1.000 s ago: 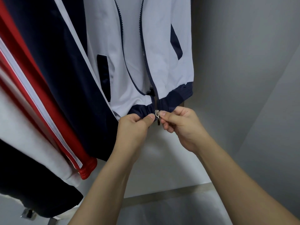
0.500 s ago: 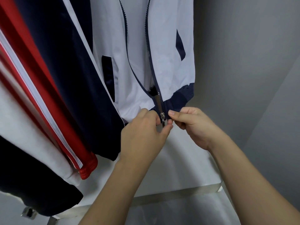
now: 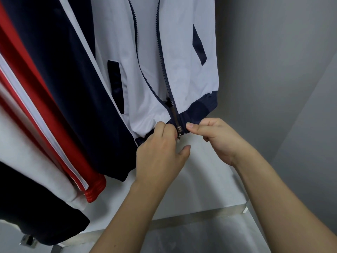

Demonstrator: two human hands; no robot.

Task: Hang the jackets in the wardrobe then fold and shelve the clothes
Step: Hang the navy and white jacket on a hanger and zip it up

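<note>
Fingers of the left hand [image 3: 160, 154] pinch the zipper slider [image 3: 179, 129] on the white jacket [image 3: 175, 66], right hand [image 3: 217, 137] pinching the navy hem [image 3: 198, 110] just beside it

Person, two forearms showing, both bare from wrist to frame edge, no sleeves showing. Left hand [image 3: 160, 154] and right hand [image 3: 217, 137]: bare, wearing short, unpainted fingernails.

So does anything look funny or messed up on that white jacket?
Nothing looks damaged. The white jacket hangs with its zipper joined only at the navy hem; above that the front gapes open. The left hand and right hand grip the hem beside the slider.
</note>
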